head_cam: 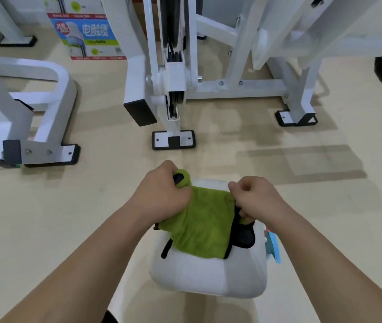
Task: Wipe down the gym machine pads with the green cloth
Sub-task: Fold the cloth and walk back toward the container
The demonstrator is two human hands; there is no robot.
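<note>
Wiping cloth (pixel 199 227): bright green, fuzzy, rumpled; was draped over black pad (pixel 243 236) on white housing (pixel 208 278).
Left hand (pixel 162 197): was clenched around cloth's far corner.
Right hand (pixel 257 199): was pinched onto cloth's right edge.

Both your bare forearms reach in from the near edge and converge toward the centre. Your left grip (pixel 162 194): knuckles up, fingers curled under, bunching the far-left end of the green cloth (pixel 204 220). Your right grip (pixel 257 199): fingers curled, pinching the cloth's right edge. Wrists roughly straight. Grips near each other, not touching.
</note>
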